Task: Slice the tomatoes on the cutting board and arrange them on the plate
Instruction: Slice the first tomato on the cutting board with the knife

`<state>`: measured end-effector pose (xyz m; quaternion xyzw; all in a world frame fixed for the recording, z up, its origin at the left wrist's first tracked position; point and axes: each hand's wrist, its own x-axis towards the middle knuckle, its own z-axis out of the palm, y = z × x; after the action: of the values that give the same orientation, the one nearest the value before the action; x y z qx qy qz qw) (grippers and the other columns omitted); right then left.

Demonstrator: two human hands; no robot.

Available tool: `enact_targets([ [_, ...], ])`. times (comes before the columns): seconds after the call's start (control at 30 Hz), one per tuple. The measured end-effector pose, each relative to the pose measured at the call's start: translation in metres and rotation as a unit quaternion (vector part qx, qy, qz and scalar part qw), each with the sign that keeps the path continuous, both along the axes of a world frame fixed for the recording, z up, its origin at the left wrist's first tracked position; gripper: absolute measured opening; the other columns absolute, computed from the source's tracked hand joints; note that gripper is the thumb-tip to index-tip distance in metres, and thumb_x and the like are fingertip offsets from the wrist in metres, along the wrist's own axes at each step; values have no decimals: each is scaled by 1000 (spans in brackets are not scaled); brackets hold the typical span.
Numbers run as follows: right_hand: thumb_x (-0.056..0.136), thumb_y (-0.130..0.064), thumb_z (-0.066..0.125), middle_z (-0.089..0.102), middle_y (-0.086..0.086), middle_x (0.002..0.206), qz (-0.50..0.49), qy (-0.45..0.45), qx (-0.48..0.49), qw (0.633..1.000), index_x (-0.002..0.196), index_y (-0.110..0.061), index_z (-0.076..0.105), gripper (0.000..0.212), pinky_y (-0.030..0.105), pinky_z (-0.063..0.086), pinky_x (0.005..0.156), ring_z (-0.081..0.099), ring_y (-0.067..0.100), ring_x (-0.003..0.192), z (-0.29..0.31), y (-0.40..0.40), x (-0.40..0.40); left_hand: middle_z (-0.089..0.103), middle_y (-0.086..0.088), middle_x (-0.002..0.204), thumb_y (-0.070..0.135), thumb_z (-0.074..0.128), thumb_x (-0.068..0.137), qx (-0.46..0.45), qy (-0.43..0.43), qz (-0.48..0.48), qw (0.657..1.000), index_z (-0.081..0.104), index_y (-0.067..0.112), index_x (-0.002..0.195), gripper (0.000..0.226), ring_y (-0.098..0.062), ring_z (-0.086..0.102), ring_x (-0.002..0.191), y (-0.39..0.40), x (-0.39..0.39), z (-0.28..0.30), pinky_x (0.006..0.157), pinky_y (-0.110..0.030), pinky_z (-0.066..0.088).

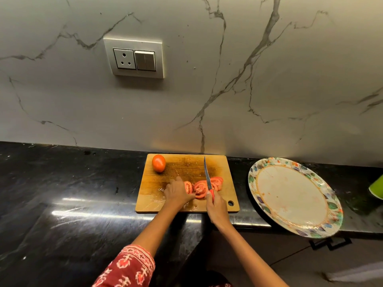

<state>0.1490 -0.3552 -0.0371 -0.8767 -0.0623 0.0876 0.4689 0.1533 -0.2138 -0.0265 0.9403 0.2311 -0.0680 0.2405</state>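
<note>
My right hand (pixel 215 206) is wrapped tight around the red handle of the knife (pixel 207 177), and the blade points away from me, lying over the cut slices (pixel 209 184) in the middle of the cutting board (pixel 186 183). My left hand (pixel 178 192) sits just beside the blade with its fingers curled over the last piece of tomato (pixel 188 187), holding it down. My two hands are very close together, and that is the scary part. If I push the knife down and my left fingers are not tucked back, I think the blade could nick them. The piece I am holding is small and looks wet, so it may slip or roll when I press, and then the cut would go crooked or the knife would slide. The board looks wet near me too, so it might skate a little on the dark counter (pixel 83 193) if I press hard. One whole tomato (pixel 158 163) waits at the far left corner of the board, well apart from my hands; it is round and could roll off if I bump the board. The plate (pixel 269 168) is off to my right with no slices on it, and its near edge hangs past the counter, so I think a bump with my arm could tip it.
</note>
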Motion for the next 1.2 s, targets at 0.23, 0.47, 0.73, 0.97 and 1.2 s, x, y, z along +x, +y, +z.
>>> enact_targets([
  [0.23, 100, -20, 37, 45, -3, 61, 13, -9, 16, 1000, 85, -14, 49, 20, 21, 29, 51, 42, 7, 54, -1, -10, 0, 49, -6, 126, 15, 78, 67, -140, -21, -56, 988, 46, 22, 116, 59, -22, 50, 113, 19, 7, 5, 90, -34, 46],
  [0.47, 100, -19, 38, 47, -3, 62, 53, -33, 23, 998, 91, -14, 50, 16, 22, 29, 49, 41, 7, 52, 1, 3, -11, 56, 3, 112, -6, 74, 66, -249, -224, -67, 940, 51, 24, 103, 53, -17, 54, 109, 28, -15, -9, 85, -21, 46],
  [0.73, 101, -20, 36, 45, -8, 62, 81, -61, 9, 995, 88, -17, 47, 17, 20, 29, 47, 38, 6, 50, 2, 9, -26, 56, -3, 129, 14, 81, 65, -225, -210, -136, 942, 54, 20, 127, 67, -15, 50, 122, 27, -7, -13, 102, -27, 42],
  [0.97, 101, -20, 37, 46, -5, 65, 77, -40, -17, 996, 80, -19, 43, 22, 22, 30, 51, 38, 5, 54, 1, 7, -22, 60, -5, 126, 15, 76, 72, -180, -197, -132, 955, 53, 14, 129, 62, -16, 53, 119, 26, -2, -18, 101, -36, 45],
  [1.2, 101, -18, 36, 54, -1, 70, 36, -23, 21, 999, 101, -4, 54, 23, 26, 34, 56, 49, 12, 60, 3, 9, -19, 55, -10, 129, 34, 82, 62, -132, -198, -126, 963, 44, 5, 134, 86, -21, 50, 121, 16, -13, -28, 102, -29, 41],
])
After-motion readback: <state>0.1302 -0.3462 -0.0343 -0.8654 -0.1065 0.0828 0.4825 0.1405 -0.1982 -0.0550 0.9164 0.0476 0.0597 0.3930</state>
